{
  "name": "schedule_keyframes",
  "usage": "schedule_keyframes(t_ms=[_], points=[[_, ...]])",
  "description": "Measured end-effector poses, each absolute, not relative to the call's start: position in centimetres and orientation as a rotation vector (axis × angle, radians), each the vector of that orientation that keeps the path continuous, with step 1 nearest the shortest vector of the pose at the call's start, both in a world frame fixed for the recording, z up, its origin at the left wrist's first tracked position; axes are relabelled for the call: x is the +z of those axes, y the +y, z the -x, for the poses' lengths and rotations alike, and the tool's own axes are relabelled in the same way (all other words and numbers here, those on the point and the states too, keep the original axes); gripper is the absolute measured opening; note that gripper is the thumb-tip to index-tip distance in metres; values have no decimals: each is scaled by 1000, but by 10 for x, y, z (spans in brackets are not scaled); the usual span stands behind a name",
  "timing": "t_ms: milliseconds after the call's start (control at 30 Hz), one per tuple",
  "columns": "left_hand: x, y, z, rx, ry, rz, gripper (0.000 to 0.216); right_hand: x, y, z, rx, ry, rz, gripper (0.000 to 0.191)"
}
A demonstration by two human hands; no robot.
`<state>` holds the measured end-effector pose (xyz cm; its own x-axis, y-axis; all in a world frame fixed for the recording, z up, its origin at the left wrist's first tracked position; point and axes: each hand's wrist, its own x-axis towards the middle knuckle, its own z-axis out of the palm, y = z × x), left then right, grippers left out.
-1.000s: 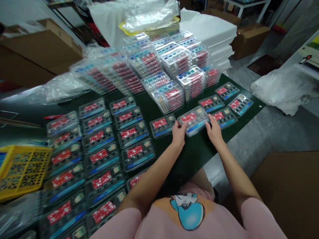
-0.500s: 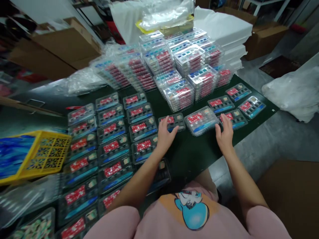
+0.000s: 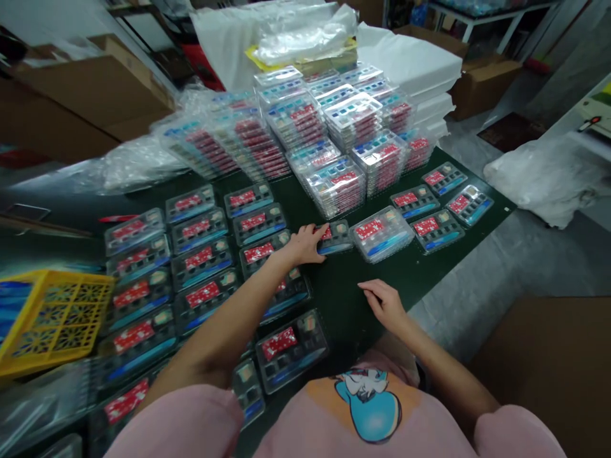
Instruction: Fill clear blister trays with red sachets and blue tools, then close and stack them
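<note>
The right hand (image 3: 386, 306) has released the stacked clear blister trays (image 3: 382, 234), untouched at its 12 o'clock, and is loosely open, empty; at their 9 o'clock, the left hand (image 3: 306, 245) touches a single blister tray (image 3: 340, 233), grip unclear.

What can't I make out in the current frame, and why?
All in the head view:
Far end of the clear plastic pack at the left hand: partly covered by that hand.
Nearer pack: partly hidden by the left forearm.
Yellow plastic basket: cut off by the left edge; contents blurred.
Red panel markings: too small to read.
</note>
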<state>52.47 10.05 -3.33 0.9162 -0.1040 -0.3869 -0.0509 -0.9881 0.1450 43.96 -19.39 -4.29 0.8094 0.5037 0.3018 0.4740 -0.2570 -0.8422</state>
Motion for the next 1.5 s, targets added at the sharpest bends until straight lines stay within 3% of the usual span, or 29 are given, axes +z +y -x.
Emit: schedule_keyframes(t_ms=[300, 533, 733, 900, 1067, 1333, 1500], points=[[-43, 114, -509, -102, -100, -2811, 99, -41, -185, -435, 69, -714, 1894, 26], [6, 103, -498, 86, -13, -2690, 101, -38, -227, -449, -150, -550, 1985, 27], [58, 12, -527, -58, -220, -2761, 102, -42, -299, -495, -446, -61, 2062, 22], [59, -45, -554, -391, -168, -2879, 105, -39, -327, -511, -454, 72, 2034, 26], [41, -47, -559, -530, -103, -2876, 122, -32, -309, -517, -292, -64, 2011, 28], [30, -56, -552, -418, -95, -2922, 126, -37, -353, -581, -466, 199, 2066, 42], [34, -48, -555, -347, -139, -2863, 125, -42, -384, -608, -274, 243, 2249, 48]])
